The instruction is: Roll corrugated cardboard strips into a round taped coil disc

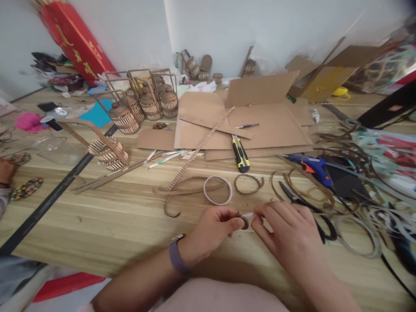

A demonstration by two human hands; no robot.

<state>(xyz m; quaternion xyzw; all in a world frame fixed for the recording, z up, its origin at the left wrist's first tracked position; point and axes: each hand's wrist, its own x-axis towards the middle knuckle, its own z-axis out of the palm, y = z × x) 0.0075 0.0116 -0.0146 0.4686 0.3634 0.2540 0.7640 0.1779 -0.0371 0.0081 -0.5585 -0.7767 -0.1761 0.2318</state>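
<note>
My left hand [212, 229] pinches a small dark brown coiled piece [245, 222] between thumb and fingers, low over the table. A short white strip [247, 215], apparently tape, runs from this piece to my right hand [289, 234], whose thumb and forefinger are pressed together on its end. Just beyond my hands lie a roll of white tape [206, 193] and a loop of dark notched strip [248, 193]. Black scissors [329, 227] rest beside my right hand. Exactly what the coiled piece is, I cannot tell, as my fingers cover much of it.
Flat cardboard [201, 104] bears a yellow-black utility knife [240, 154]. A blue glue gun [316, 169] lies right, among curled strips. Small lidded bamboo baskets [151, 106] stand behind a lidless handled basket [112, 154]. Another person's hand [6, 171] is at the left edge.
</note>
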